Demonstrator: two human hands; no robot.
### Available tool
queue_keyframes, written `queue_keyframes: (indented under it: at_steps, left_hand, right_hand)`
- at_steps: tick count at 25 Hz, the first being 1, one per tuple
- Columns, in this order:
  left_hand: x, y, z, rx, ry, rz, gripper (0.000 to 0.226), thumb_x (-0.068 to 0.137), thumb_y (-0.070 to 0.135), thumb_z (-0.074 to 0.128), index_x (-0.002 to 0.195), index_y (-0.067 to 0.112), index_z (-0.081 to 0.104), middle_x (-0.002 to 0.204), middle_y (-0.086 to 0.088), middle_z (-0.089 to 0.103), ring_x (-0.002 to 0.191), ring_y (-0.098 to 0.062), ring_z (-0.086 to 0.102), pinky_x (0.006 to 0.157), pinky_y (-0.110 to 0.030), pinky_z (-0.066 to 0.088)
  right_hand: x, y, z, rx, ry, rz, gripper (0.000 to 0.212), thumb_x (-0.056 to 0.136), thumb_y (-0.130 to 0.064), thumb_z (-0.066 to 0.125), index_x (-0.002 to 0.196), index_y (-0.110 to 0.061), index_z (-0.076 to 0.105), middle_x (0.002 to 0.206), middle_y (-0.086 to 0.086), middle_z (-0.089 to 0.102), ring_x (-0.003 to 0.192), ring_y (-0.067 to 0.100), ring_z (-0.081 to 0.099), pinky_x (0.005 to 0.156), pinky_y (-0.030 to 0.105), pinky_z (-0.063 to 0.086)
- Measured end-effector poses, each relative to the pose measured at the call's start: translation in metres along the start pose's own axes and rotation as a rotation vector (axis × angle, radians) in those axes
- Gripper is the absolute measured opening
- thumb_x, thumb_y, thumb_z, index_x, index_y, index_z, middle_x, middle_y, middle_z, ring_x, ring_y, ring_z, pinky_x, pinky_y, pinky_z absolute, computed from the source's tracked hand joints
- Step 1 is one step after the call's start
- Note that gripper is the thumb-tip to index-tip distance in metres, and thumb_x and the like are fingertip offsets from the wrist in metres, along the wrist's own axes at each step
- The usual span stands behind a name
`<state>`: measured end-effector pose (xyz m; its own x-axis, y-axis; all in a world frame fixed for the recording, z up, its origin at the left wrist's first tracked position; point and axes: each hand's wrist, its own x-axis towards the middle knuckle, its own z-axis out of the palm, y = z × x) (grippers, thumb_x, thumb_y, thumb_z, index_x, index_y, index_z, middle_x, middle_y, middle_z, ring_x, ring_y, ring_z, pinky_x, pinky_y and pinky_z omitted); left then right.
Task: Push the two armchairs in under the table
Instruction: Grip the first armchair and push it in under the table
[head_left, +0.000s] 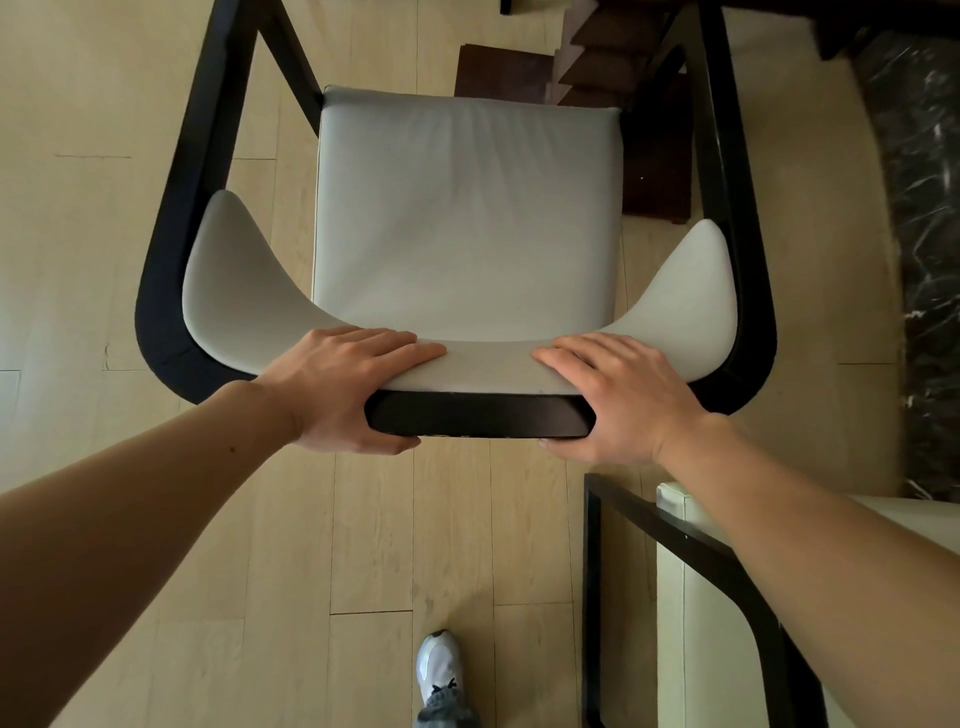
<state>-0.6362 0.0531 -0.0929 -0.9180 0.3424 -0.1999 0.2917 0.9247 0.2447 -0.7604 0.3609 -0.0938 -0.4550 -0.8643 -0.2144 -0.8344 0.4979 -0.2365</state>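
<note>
An armchair (467, 208) with a pale grey seat and a black frame fills the middle of the view, seen from above and behind. My left hand (353, 384) grips the top of its backrest on the left, fingers over the padded front and thumb under the black rail. My right hand (618, 400) grips the same backrest on the right in the same way. A second armchair (691, 597) with a cream cushion and black arm stands at the lower right, partly hidden by my right forearm. The dark wooden table base (597, 57) shows just beyond the seat's front edge.
Light wooden floorboards (156, 519) run under everything. A dark marble strip (924, 208) runs along the right edge. My shoe (439, 670) stands on the floor at the bottom middle, behind the chair.
</note>
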Motion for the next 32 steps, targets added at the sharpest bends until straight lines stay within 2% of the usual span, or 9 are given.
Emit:
queue_keyframes:
  at_steps: [14, 19, 27, 32]
  left_hand:
    - [-0.0002, 0.0012, 0.0014, -0.007, 0.008, 0.007, 0.091, 0.074, 0.079, 0.049, 0.149, 0.030, 0.032, 0.130, 0.002, 0.058, 0.112, -0.023, 0.057, 0.090, -0.041, 0.048]
    - [0.0009, 0.0006, 0.0021, -0.017, -0.031, 0.012, 0.092, 0.076, 0.079, 0.045, 0.151, 0.031, 0.026, 0.135, 0.003, 0.055, 0.116, -0.023, 0.055, 0.093, -0.043, 0.047]
    - [0.0002, 0.0008, 0.0007, 0.017, -0.004, 0.025, 0.090, 0.076, 0.079, 0.046, 0.151, 0.031, 0.027, 0.130, 0.002, 0.057, 0.108, -0.024, 0.059, 0.083, -0.040, 0.051]
    - [-0.0005, 0.0027, -0.0028, 0.020, -0.014, 0.015, 0.090, 0.076, 0.077, 0.047, 0.151, 0.031, 0.027, 0.133, 0.001, 0.056, 0.109, -0.025, 0.058, 0.083, -0.042, 0.051]
  right_hand:
    - [-0.0019, 0.0003, 0.0026, -0.021, 0.022, 0.000, 0.087, 0.074, -0.077, 0.053, 0.139, -0.021, 0.047, 0.134, 0.004, 0.059, 0.121, 0.028, 0.057, 0.101, 0.046, 0.044]
    - [-0.0015, -0.0004, 0.0022, -0.015, 0.032, -0.010, 0.087, 0.074, -0.077, 0.052, 0.139, -0.020, 0.047, 0.133, 0.005, 0.060, 0.119, 0.029, 0.058, 0.100, 0.047, 0.045]
    - [-0.0010, -0.0008, 0.0007, -0.005, 0.024, -0.001, 0.088, 0.073, -0.076, 0.054, 0.141, -0.020, 0.047, 0.134, 0.005, 0.060, 0.120, 0.029, 0.057, 0.101, 0.047, 0.044]
    - [0.0001, -0.0021, -0.0016, 0.010, 0.035, -0.012, 0.088, 0.072, -0.075, 0.057, 0.139, -0.019, 0.048, 0.132, 0.005, 0.061, 0.119, 0.030, 0.058, 0.100, 0.047, 0.044]
